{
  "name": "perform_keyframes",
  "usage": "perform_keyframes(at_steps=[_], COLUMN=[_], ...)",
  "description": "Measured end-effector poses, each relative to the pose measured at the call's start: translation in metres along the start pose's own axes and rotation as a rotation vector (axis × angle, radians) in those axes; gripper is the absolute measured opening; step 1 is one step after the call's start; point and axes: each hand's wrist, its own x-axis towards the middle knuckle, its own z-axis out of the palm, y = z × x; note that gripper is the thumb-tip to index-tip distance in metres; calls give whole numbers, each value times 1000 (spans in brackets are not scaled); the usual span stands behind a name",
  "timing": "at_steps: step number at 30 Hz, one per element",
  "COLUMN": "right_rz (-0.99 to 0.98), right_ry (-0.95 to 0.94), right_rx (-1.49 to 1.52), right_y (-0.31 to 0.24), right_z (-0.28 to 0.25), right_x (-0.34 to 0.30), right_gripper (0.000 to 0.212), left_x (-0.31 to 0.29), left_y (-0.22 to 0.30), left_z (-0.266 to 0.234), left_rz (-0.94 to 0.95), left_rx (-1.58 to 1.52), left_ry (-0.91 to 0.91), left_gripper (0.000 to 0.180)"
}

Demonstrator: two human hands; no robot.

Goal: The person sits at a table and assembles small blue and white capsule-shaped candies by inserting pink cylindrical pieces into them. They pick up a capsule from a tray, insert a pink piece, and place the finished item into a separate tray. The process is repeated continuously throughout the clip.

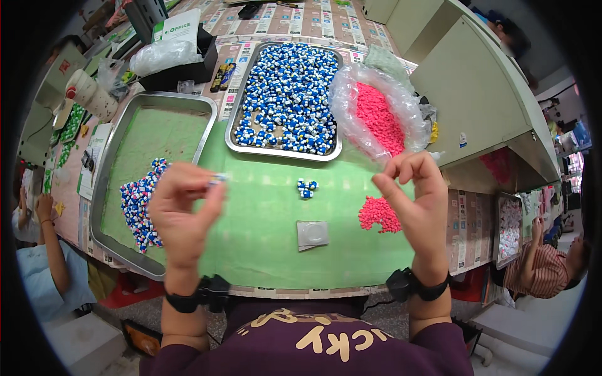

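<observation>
My left hand (182,213) is raised over the right side of the left tray, thumb and fingers pinched on a small blue-and-white piece (217,179). My right hand (417,200) hovers beside a small heap of pink bits (380,215), its fingers curled toward the thumb; whatever may be between them is too small to make out. Between my hands, several blue-and-white pieces (306,188) lie in a cluster on the green sheet (263,250). Just below them sits a small pale square pad (312,234) with a round mark.
At left, a metal tray (209,106) holds a pile of pieces with pink spots. A second metal tray (283,152), full of blue-and-white pieces, stands ahead. Beside it lies an open plastic bag (342,94) of pink bits. A grey cabinet (476,88) borders the right; other people sit at both sides.
</observation>
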Motion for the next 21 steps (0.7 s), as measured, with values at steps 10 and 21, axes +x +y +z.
perform_keyframes(at_steps=[10, 21], right_rz=[205, 28], right_ry=[-293, -275], right_rx=[-463, -668], right_y=[65, 80], right_z=[-11, 11], right_x=[-14, -20], right_gripper=[11, 10], left_x=[-5, 9], left_y=[0, -4], left_z=[-106, 36], left_rz=[-229, -96], left_rx=[1064, 590], left_ry=[228, -498], left_gripper=[10, 21])
